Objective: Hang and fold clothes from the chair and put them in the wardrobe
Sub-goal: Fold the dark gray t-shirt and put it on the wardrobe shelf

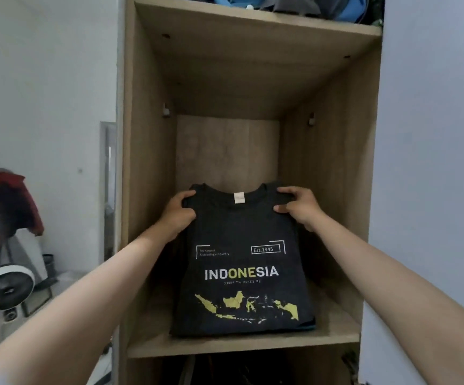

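Observation:
A folded black T-shirt (pixel 242 276) printed with "INDONESIA" and a yellow map lies on the wooden wardrobe shelf (pixel 336 329), its collar toward the back. My left hand (pixel 179 212) grips the shirt's far left corner by the collar. At the far right corner my right hand (pixel 300 205) pinches the fabric. A thin edge of another folded garment (pixel 307 326) shows under the shirt's front right corner.
The wardrobe compartment has wooden side walls (pixel 147 190) and a back panel. Blue and grey clothes (pixel 308 6) sit on the shelf above. To the left stand a chair with a red garment (pixel 3 207) and a white fan (pixel 5 287) on the floor.

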`<state>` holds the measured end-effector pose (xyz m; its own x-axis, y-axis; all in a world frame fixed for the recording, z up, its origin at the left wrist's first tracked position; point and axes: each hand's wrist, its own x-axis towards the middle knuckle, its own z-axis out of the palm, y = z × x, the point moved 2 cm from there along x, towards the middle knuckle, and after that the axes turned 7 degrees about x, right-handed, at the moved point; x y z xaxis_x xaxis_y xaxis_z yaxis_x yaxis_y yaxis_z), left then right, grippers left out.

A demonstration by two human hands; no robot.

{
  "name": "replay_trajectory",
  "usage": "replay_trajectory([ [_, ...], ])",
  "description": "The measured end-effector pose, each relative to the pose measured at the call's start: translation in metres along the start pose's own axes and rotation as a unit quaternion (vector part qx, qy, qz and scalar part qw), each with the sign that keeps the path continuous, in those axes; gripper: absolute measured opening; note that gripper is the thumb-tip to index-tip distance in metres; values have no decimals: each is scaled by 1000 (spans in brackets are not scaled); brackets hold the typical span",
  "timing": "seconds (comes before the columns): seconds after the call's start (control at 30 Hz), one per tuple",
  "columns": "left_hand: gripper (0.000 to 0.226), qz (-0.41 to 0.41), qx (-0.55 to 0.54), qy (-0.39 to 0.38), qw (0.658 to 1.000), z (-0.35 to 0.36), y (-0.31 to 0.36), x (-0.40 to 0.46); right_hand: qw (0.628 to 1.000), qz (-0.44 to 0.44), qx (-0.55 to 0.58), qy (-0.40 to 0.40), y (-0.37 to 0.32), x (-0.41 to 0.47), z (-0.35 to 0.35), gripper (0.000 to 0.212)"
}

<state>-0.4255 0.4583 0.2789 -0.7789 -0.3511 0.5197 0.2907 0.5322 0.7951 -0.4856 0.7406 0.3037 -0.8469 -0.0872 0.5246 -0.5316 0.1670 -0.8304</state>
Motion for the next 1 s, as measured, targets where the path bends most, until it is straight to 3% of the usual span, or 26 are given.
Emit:
replay_trajectory([
  [0.33,66,-127,1,-42,991,69,-97,28,991,123,-14,-58,135,50,45,59],
  [0.53,68,-177,19,-48,983,76,-129,27,981,174,-29,-80,167,47,55,55],
  [0.73,56,-83,223,6,971,72,-96,0,970,57,-236,-24,138,17,59,52],
  [0.83,51,13,266,-70,961,73,-70,-32,964,-6,-243,-111,112,-19,72,55],
  [0.9,52,25,297,-152,942,75,-63,-55,938,34,-292,-182,105,-44,81,65],
  [1.0,60,-20,353,-276,894,74,-74,-86,876,121,-388,-261,112,-76,84,75],
])
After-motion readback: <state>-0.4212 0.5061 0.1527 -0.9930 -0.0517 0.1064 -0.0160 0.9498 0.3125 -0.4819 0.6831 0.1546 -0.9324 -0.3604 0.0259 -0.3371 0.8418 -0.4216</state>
